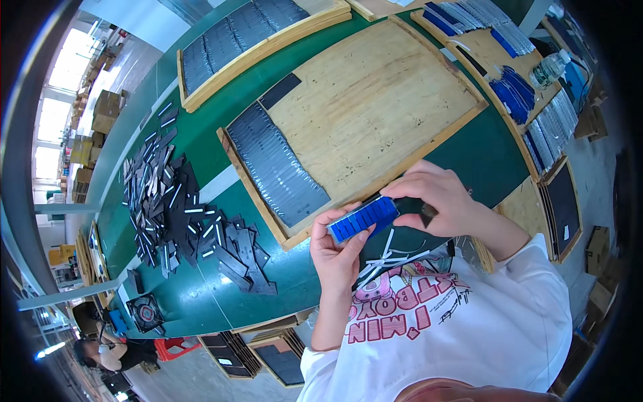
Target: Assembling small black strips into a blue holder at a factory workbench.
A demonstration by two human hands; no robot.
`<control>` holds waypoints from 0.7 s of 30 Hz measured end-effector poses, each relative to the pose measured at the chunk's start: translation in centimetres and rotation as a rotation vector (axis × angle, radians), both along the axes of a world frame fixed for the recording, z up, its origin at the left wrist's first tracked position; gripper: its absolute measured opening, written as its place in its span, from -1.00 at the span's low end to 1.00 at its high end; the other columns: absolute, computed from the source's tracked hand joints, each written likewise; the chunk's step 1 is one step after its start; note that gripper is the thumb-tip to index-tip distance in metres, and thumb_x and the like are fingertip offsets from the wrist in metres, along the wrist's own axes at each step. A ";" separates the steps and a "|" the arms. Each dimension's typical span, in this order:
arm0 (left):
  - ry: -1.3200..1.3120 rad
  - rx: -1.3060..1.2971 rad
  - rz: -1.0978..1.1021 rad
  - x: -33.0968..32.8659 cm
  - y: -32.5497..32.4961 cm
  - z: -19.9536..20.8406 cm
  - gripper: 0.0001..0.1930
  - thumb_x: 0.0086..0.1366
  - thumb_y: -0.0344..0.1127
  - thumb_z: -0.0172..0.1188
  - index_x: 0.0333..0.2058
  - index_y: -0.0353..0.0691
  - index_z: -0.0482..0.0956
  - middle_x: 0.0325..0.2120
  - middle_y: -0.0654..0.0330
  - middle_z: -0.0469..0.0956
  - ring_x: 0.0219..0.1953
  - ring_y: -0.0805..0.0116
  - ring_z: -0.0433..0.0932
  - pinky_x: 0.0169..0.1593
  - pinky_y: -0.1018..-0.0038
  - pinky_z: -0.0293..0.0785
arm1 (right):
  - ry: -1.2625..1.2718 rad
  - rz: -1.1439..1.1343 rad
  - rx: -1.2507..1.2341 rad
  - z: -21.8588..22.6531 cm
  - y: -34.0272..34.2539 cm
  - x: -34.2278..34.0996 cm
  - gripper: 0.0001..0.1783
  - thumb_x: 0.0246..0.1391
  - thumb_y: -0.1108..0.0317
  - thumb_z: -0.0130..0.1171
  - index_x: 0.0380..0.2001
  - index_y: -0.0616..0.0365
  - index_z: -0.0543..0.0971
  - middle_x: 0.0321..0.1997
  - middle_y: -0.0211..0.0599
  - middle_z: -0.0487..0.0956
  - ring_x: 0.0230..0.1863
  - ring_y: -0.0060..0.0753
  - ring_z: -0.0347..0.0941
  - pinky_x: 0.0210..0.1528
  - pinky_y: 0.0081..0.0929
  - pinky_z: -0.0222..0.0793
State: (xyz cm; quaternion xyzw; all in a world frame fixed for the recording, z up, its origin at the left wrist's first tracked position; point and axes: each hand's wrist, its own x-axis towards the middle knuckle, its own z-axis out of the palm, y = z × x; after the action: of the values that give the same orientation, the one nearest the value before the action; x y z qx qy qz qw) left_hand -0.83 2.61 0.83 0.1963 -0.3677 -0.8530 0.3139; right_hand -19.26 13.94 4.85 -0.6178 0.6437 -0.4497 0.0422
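Note:
Just in front of my chest is a flat blue rectangular piece (362,221) with dark crosswise lines. My left hand (335,258) is closed on it, thumb on the near edge and fingers beneath. My right hand (435,201) meets its right end with bent thumb and fingers; something dark shows by those fingertips, too small to name. Beyond both hands lies a shallow wooden tray (395,87). Rows of dark grey flat strips (271,161) fill its left side. Thin white strips (385,261) lie on the table close to my shirt.
A loose heap of dark strips (164,194) covers the green table (301,275) to the left. Another filled tray (234,40) stands behind. At the right, a wooden board holds blue pieces (512,97) and a plastic bottle (549,70). A black fan (145,313) sits at the far left corner.

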 end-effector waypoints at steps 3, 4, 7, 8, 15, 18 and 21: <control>-0.001 0.005 -0.002 0.2 0.0 -0.1 -0.56 0.09 -0.79 0.18 -0.07 -0.30 0.36 0.01 -0.10 0.42 0.10 0.10 0.44 0.08 0.18 0.54 | 0.045 0.057 0.034 -0.2 -0.6 0.1 -0.46 -0.27 0.33 0.48 -0.13 0.10 0.52 -0.19 -0.37 0.62 -0.30 -0.26 0.50 -0.31 -0.40 0.44; 0.004 0.008 -0.003 0.2 0.0 -0.1 -0.56 0.09 -0.79 0.17 -0.07 -0.30 0.36 0.01 -0.10 0.42 0.10 0.10 0.44 0.08 0.18 0.54 | 0.059 0.062 0.041 -0.3 -0.7 0.1 -0.46 -0.27 0.34 0.47 -0.13 0.09 0.51 -0.20 -0.39 0.61 -0.31 -0.26 0.49 -0.33 -0.40 0.44; 0.013 0.014 -0.010 0.2 -0.1 -0.3 -0.56 0.09 -0.80 0.17 -0.07 -0.30 0.36 0.01 -0.09 0.42 0.10 0.10 0.44 0.09 0.18 0.54 | 0.070 0.059 0.056 -0.3 -0.7 0.1 -0.46 -0.26 0.35 0.47 -0.13 0.09 0.50 -0.24 -0.41 0.60 -0.32 -0.26 0.49 -0.37 -0.40 0.43; 0.017 0.016 -0.015 0.2 -0.1 -0.4 -0.56 0.10 -0.80 0.16 -0.07 -0.31 0.36 0.01 -0.09 0.42 0.10 0.10 0.45 0.09 0.18 0.54 | 0.067 0.051 0.063 -0.3 -0.7 0.1 -0.46 -0.27 0.35 0.47 -0.14 0.09 0.50 -0.26 -0.42 0.60 -0.32 -0.26 0.49 -0.38 -0.40 0.42; 0.021 0.028 -0.043 0.1 -0.3 -0.5 -0.57 0.10 -0.80 0.16 -0.07 -0.32 0.36 0.01 -0.11 0.42 0.09 0.11 0.45 0.09 0.18 0.53 | -0.118 0.084 0.188 1.1 -0.9 -0.2 -0.51 -0.20 0.39 0.42 -0.13 0.01 0.49 -0.27 -0.44 0.56 -0.23 -0.29 0.50 -0.39 -0.42 0.43; 0.025 0.044 -0.049 0.0 -0.4 -0.5 -0.57 0.10 -0.80 0.16 -0.07 -0.33 0.36 0.00 -0.11 0.42 0.07 0.12 0.46 0.09 0.19 0.53 | -0.199 0.100 0.234 1.5 -0.9 -0.3 -0.51 -0.18 0.44 0.40 -0.10 0.01 0.49 -0.24 -0.43 0.56 -0.24 -0.32 0.52 -0.35 -0.40 0.45; 0.018 0.035 -0.055 0.0 -0.4 -0.5 -0.57 0.10 -0.79 0.17 -0.07 -0.33 0.36 0.00 -0.11 0.43 0.04 0.13 0.48 0.07 0.20 0.54 | -0.254 0.103 0.237 1.4 -0.9 -0.4 -0.49 -0.19 0.47 0.39 -0.09 0.01 0.48 -0.24 -0.45 0.57 -0.36 -0.45 0.47 -0.38 -0.48 0.39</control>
State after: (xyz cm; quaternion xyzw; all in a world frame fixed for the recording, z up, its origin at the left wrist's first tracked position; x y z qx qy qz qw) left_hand -0.86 2.22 0.29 0.1842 -0.3550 -0.8694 0.2903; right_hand -19.64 13.00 6.28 -0.5788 0.6492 -0.4424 0.2185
